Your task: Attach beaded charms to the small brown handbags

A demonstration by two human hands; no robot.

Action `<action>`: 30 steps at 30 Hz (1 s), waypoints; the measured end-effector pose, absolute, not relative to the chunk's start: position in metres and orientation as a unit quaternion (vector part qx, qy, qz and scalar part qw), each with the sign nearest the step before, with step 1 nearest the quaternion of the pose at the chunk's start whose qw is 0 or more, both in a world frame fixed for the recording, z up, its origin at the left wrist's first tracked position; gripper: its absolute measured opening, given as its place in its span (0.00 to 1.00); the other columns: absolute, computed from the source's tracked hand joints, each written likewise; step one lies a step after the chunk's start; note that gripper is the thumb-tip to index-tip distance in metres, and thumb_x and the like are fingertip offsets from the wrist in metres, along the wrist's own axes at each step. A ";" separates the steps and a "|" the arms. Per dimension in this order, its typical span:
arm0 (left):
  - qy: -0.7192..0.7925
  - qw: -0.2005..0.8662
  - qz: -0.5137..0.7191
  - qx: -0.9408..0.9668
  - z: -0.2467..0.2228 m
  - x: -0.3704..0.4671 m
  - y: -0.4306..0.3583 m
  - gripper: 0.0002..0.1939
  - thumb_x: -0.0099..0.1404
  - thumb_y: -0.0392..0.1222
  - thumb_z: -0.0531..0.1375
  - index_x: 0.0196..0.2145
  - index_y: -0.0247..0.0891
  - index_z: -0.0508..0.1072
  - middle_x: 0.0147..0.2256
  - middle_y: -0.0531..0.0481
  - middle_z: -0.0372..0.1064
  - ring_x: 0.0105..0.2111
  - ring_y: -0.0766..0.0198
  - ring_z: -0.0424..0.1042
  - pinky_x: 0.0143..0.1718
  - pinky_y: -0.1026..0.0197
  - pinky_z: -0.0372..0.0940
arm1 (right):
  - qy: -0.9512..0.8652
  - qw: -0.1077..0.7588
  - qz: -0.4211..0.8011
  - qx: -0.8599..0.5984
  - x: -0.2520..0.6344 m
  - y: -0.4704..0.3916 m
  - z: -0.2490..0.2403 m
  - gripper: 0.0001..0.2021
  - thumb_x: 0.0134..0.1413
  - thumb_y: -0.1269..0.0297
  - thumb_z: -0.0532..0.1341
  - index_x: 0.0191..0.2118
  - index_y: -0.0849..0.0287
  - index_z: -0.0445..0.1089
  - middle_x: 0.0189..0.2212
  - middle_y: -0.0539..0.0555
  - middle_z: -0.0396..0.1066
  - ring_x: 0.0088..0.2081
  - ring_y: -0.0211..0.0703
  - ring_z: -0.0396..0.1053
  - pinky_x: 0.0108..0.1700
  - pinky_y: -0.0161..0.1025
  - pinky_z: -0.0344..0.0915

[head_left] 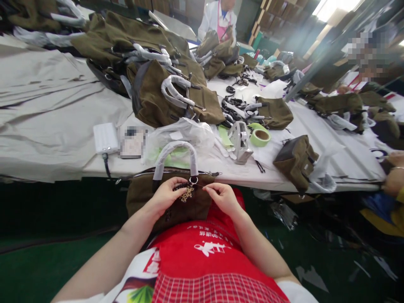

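Observation:
An olive-brown handbag (pixel 139 194) rests on my lap against the table edge, its zipper along the top and its handle (pixel 175 146) wrapped in white padding. At the handle's right base hangs a metal ring (pixel 193 180). My left hand (pixel 166 195) is closed in a pinch on a bag charm (pixel 187 193) with gold-coloured openwork and dark beads or braid. To the right, my right hand (pixel 223 198) pinches a thin dark cord (pixel 200 185) that runs toward the ring. The fingertips hide where cord and charm meet.
On the white-covered table lie a power bank (pixel 105 138), a phone (pixel 132 142), clear plastic (pixel 186 132), a tape dispenser (pixel 241 143), green tape (pixel 260 137) and a small bag (pixel 295 162). More bags (pixel 158 92) pile up behind. A person (pixel 217 21) stands across; another's hand (pixel 394 172) is at right.

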State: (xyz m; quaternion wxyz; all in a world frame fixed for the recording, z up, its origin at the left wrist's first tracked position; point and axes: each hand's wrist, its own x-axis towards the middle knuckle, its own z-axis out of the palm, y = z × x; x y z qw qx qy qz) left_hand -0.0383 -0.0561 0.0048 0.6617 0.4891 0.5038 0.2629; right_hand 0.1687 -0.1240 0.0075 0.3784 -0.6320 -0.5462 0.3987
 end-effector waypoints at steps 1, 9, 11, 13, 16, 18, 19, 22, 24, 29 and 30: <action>0.503 0.667 0.264 0.483 0.004 -0.039 -0.056 0.21 0.46 0.46 0.68 0.38 0.35 0.73 0.36 0.45 0.77 0.38 0.54 0.75 0.43 0.54 0.68 | -0.544 0.377 0.400 -0.634 0.169 -0.125 0.007 0.11 0.56 0.61 0.60 0.34 0.59 0.79 0.31 0.54 0.78 0.32 0.44 0.73 0.35 0.36 0.66; 0.494 0.697 0.270 0.444 0.000 -0.040 -0.056 0.23 0.45 0.45 0.70 0.39 0.34 0.73 0.36 0.47 0.76 0.38 0.56 0.74 0.44 0.55 0.67 | -0.526 0.374 0.414 -0.642 0.168 -0.128 -0.001 0.12 0.55 0.61 0.59 0.31 0.60 0.78 0.28 0.54 0.77 0.29 0.42 0.70 0.31 0.35 0.63; 0.492 0.701 0.271 0.438 0.000 -0.040 -0.057 0.23 0.45 0.44 0.70 0.39 0.34 0.74 0.36 0.47 0.76 0.37 0.57 0.74 0.44 0.56 0.67 | -0.522 0.377 0.417 -0.642 0.168 -0.128 -0.002 0.12 0.54 0.61 0.59 0.31 0.60 0.78 0.28 0.54 0.77 0.29 0.42 0.70 0.31 0.35 0.64; 0.490 0.708 0.271 0.431 0.000 -0.040 -0.057 0.23 0.45 0.44 0.70 0.39 0.34 0.74 0.36 0.47 0.76 0.37 0.58 0.73 0.43 0.57 0.66 | -0.519 0.376 0.420 -0.642 0.168 -0.127 -0.003 0.12 0.54 0.61 0.59 0.30 0.60 0.78 0.28 0.54 0.77 0.29 0.42 0.71 0.31 0.35 0.64; 0.486 0.724 0.265 0.411 -0.001 -0.041 -0.057 0.24 0.45 0.45 0.71 0.40 0.34 0.73 0.36 0.47 0.76 0.34 0.59 0.74 0.39 0.58 0.67 | -0.515 0.373 0.423 -0.645 0.168 -0.127 -0.007 0.12 0.53 0.61 0.59 0.30 0.60 0.78 0.27 0.53 0.77 0.28 0.42 0.70 0.31 0.35 0.63; 0.485 0.731 0.262 0.401 -0.002 -0.041 -0.057 0.25 0.45 0.45 0.71 0.40 0.35 0.73 0.37 0.47 0.76 0.34 0.60 0.74 0.38 0.59 0.67 | -0.514 0.371 0.427 -0.645 0.167 -0.127 -0.011 0.11 0.53 0.61 0.59 0.30 0.60 0.78 0.27 0.53 0.77 0.28 0.42 0.70 0.31 0.35 0.63; 0.485 0.732 0.262 0.401 -0.003 -0.041 -0.057 0.25 0.45 0.45 0.71 0.41 0.35 0.73 0.37 0.46 0.76 0.33 0.60 0.74 0.37 0.59 0.67 | -0.512 0.371 0.430 -0.644 0.166 -0.127 -0.013 0.11 0.53 0.62 0.59 0.30 0.60 0.78 0.27 0.53 0.77 0.28 0.42 0.70 0.31 0.35 0.63; 0.487 0.726 0.258 0.410 -0.006 -0.041 -0.056 0.25 0.46 0.46 0.71 0.42 0.35 0.73 0.39 0.45 0.76 0.34 0.59 0.74 0.39 0.58 0.67 | -0.510 0.368 0.437 -0.643 0.161 -0.125 -0.019 0.11 0.53 0.62 0.59 0.31 0.59 0.78 0.28 0.53 0.77 0.29 0.42 0.70 0.32 0.35 0.63; 0.486 0.723 0.255 0.419 -0.008 -0.041 -0.056 0.27 0.47 0.46 0.71 0.44 0.35 0.73 0.41 0.44 0.77 0.36 0.58 0.75 0.41 0.57 0.67 | -0.512 0.362 0.440 -0.643 0.159 -0.124 -0.022 0.11 0.53 0.63 0.59 0.31 0.59 0.78 0.28 0.53 0.77 0.29 0.42 0.71 0.32 0.35 0.64; 0.481 0.732 0.252 0.411 -0.007 -0.042 -0.055 0.30 0.46 0.47 0.71 0.47 0.35 0.74 0.43 0.42 0.77 0.41 0.54 0.76 0.45 0.54 0.68 | -0.513 0.350 0.444 -0.646 0.157 -0.123 -0.029 0.10 0.54 0.63 0.59 0.32 0.59 0.78 0.29 0.52 0.78 0.30 0.41 0.71 0.34 0.34 0.64; 0.484 0.737 0.248 0.402 -0.005 -0.042 -0.055 0.30 0.46 0.47 0.71 0.47 0.35 0.74 0.43 0.42 0.77 0.40 0.54 0.76 0.45 0.54 0.68 | -0.511 0.348 0.446 -0.647 0.157 -0.124 -0.030 0.10 0.54 0.63 0.59 0.32 0.59 0.78 0.29 0.52 0.78 0.30 0.41 0.71 0.34 0.34 0.64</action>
